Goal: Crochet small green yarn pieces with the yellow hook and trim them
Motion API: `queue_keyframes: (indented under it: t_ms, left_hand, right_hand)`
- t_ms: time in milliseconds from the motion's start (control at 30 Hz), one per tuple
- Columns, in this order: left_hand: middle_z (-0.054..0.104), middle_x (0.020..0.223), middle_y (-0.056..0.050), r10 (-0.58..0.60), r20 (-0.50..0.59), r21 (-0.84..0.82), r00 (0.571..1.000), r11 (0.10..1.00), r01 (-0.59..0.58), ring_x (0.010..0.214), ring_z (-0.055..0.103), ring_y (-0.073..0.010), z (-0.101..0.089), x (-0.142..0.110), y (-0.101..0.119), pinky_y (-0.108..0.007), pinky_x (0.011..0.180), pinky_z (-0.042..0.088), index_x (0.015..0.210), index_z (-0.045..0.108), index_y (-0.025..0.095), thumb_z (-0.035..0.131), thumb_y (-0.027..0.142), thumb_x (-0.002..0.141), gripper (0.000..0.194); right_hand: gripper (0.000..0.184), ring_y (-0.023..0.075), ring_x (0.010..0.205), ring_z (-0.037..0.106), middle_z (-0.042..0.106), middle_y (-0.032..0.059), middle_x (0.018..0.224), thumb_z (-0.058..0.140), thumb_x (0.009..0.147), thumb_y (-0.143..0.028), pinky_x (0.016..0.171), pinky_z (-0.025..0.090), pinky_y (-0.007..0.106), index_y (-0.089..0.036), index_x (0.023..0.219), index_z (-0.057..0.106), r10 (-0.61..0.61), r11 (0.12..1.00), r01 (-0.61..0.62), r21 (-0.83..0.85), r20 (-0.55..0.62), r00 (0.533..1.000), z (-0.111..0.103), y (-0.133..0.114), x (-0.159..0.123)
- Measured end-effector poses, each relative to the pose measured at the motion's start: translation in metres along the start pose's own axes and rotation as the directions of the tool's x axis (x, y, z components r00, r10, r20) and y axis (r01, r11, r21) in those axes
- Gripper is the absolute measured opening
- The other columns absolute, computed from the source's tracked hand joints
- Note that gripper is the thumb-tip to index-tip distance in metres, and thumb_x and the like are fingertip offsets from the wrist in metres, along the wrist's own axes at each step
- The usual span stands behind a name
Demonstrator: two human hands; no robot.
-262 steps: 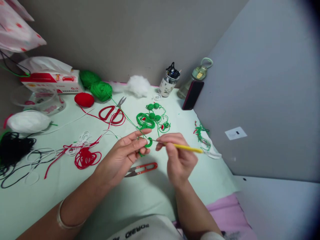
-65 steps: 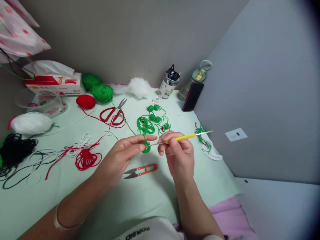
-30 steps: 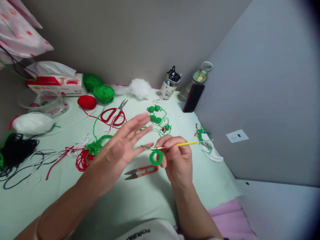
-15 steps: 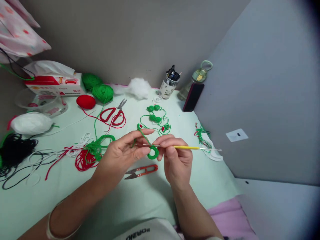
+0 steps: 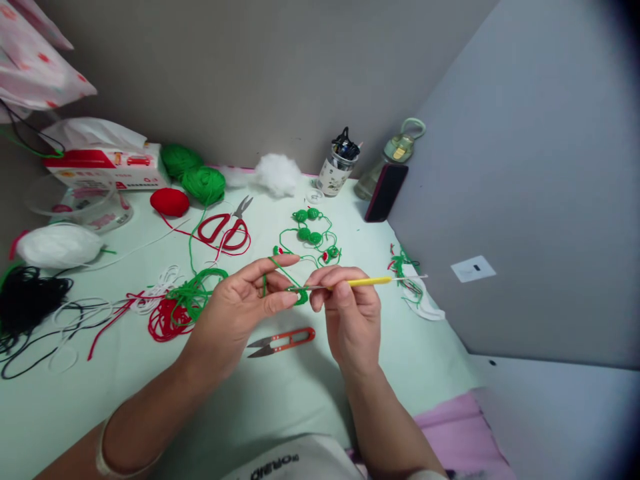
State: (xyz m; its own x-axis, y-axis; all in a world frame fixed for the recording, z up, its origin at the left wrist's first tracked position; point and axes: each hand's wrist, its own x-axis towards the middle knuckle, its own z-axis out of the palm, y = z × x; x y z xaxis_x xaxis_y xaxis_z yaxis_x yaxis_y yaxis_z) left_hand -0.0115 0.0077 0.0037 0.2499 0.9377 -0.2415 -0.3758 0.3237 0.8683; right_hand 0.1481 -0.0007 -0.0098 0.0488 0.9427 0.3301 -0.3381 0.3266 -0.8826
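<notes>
Between thumb and fingers, my left hand (image 5: 245, 300) pinches a small green crochet piece (image 5: 302, 297), with green yarn drawn over the raised index finger. My right hand (image 5: 353, 313) grips a crochet hook (image 5: 370, 282) with a yellow handle, held nearly level. The hook's metal tip meets the green piece by my left thumb; part of the piece is hidden behind the fingers. Below the hands lie orange thread snips (image 5: 283, 342). Beyond them rest several small green crocheted balls (image 5: 310, 236) with yarn tails.
Red-handled scissors (image 5: 227, 227), a red yarn ball (image 5: 170, 201) and green yarn balls (image 5: 203, 183) lie at the back left. Loose green yarn (image 5: 200, 293) is left of my hands. A pen cup (image 5: 334, 175), a bottle (image 5: 373, 180) and a phone (image 5: 387, 193) stand at the back.
The hook has tilted, its right end now higher, and its tip has shifted at the green piece. The green ring, open to view before, is now turned and mostly covered by fingers.
</notes>
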Motion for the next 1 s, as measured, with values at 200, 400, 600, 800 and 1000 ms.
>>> queue_keyframes:
  t_ms: [200, 400, 600, 800, 1000]
  left_hand:
    - [0.063, 0.08, 0.004, 0.067, -0.033, 0.044, 0.997, 0.997, -0.065, 0.081, 0.058, -0.0087, -0.001, 0.001, -0.002, -0.017, 0.076, 0.047, 0.11, 0.077, 0.033, 0.083, 0.023, 0.078, 0.034]
    - [0.064, 0.08, 0.004, 0.133, -0.044, 0.135, 0.99, 0.983, -0.126, 0.081, 0.061, -0.0093, -0.003, 0.001, -0.005, -0.018, 0.077, 0.049, 0.106, 0.077, 0.032, 0.081, 0.022, 0.079, 0.029]
    - [0.064, 0.079, 0.005, 0.204, -0.094, 0.199, 0.974, 0.963, -0.183, 0.078, 0.062, -0.0086, 0.0, -0.001, -0.006, -0.015, 0.073, 0.051, 0.1, 0.077, 0.03, 0.08, 0.02, 0.079, 0.023]
    - [0.063, 0.078, 0.005, 0.237, -0.133, 0.216, 0.962, 0.955, -0.205, 0.075, 0.063, -0.009, 0.003, -0.003, -0.006, -0.017, 0.073, 0.053, 0.098, 0.076, 0.028, 0.078, 0.019, 0.079, 0.021]
    - [0.067, 0.088, 0.001, 0.398, -0.164, 0.455, 0.903, 0.842, -0.289, 0.085, 0.063, -0.0136, 0.008, -0.006, -0.005, -0.024, 0.084, 0.052, 0.096, 0.077, 0.026, 0.076, 0.018, 0.08, 0.018]
  right_hand:
    - [0.017, 0.0118, 0.072, 0.064, 0.072, 0.0036, 0.092, 0.054, 0.101, -0.024, 0.066, 0.052, 0.027, -0.022, 0.097, 0.071, -0.047, 0.997, 0.049, -0.058, 0.038, 0.998, -0.002, -0.002, -0.001]
    - [0.02, 0.0143, 0.071, 0.066, 0.071, 0.005, 0.093, 0.051, 0.101, -0.019, 0.063, 0.056, 0.031, -0.022, 0.1, 0.071, -0.184, 0.954, 0.191, -0.23, 0.052, 0.982, 0.0, -0.005, -0.002]
    - [0.024, 0.0205, 0.091, 0.072, 0.073, 0.0055, 0.087, 0.049, 0.099, -0.012, 0.075, 0.06, 0.036, -0.022, 0.109, 0.068, -0.375, 0.737, 0.434, -0.517, 0.221, 0.9, 0.002, -0.006, -0.01]
    - [0.025, 0.0186, 0.094, 0.073, 0.074, 0.0059, 0.093, 0.051, 0.097, -0.008, 0.072, 0.061, 0.03, -0.023, 0.11, 0.066, -0.42, 0.538, 0.549, -0.639, 0.361, 0.832, 0.004, -0.008, -0.013]
    - [0.03, 0.0207, 0.094, 0.073, 0.074, 0.0059, 0.089, 0.051, 0.095, -0.005, 0.074, 0.061, 0.034, -0.025, 0.111, 0.067, -0.359, 0.62, 0.478, -0.622, 0.317, 0.878, 0.002, -0.007, -0.012]
